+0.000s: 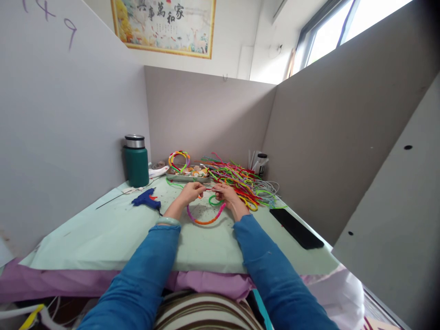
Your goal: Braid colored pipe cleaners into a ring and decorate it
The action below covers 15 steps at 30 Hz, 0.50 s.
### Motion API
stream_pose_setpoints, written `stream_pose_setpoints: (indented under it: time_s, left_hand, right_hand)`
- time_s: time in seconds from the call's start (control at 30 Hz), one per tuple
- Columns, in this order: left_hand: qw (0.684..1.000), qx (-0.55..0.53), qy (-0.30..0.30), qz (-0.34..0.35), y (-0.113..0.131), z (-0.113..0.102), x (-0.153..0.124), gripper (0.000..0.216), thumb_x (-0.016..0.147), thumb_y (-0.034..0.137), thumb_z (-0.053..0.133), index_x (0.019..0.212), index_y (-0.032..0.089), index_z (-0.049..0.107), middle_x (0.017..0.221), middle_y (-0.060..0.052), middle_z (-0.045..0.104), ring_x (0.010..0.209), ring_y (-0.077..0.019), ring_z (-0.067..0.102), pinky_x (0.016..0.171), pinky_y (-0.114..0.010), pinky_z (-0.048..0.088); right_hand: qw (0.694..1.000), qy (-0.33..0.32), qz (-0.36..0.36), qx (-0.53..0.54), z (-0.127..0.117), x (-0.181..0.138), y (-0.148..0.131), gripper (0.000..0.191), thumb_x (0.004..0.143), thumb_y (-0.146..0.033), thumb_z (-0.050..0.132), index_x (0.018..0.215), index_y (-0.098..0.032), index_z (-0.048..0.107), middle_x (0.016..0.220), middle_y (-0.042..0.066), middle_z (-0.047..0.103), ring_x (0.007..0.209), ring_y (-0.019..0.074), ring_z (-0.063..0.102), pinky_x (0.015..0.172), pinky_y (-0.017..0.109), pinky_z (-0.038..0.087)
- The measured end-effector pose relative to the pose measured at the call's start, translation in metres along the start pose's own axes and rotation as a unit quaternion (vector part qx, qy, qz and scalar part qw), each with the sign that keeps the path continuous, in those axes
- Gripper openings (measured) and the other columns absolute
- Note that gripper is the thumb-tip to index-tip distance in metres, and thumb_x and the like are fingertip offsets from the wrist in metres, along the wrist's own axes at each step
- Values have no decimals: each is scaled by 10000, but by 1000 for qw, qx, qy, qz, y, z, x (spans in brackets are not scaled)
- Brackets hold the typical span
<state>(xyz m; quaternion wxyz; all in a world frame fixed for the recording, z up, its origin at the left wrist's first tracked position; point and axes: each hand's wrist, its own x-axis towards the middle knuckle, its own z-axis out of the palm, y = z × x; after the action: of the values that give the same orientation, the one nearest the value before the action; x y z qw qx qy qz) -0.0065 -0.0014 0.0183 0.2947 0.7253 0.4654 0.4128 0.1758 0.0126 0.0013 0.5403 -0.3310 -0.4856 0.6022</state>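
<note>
My left hand (191, 191) and my right hand (227, 193) meet over the middle of the table, both closed in a pinch on a thin red pipe cleaner (210, 189) stretched between them. Below the hands curves a hoop wrapped in purple, orange and pink pipe cleaner (205, 220), its ends reaching up toward both hands. A small green loop (214, 200) lies just under my right hand. Blue sleeves cover both forearms, and a pale bracelet (167, 221) sits on my left wrist.
A heap of coloured pipe cleaners (240, 179) lies behind my right hand. A metal tray (187, 174) with small pieces and a rainbow hoop stands at the back. A blue glue gun (147, 199) and green flask (136, 161) are left; a black phone (296, 228) right. Partition walls surround the table.
</note>
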Motion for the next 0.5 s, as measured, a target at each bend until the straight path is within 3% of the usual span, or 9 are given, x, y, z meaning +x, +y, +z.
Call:
stream_pose_setpoints:
  time_s: [0.27,0.5]
  left_hand:
    - [993,-17,-110,-35,15,-3,-13,372,708,502,586,621,141,563,489,31,481,397,-49,299,406,-216,210]
    - [987,-15,-145,-60,12,-1,-13,375,695,533,597,693,159,569,507,44,466,390,-55,301,395,-222,209]
  right_hand:
    - [999,-24,4,35,-3,0,-1,140,709,-256,721,744,-153,633,706,33,671,522,83,524,469,203,398]
    - [999,-44,-6,-7,-3,3,2,198,689,-307,731,775,-154,637,751,47,678,598,107,577,510,208,423]
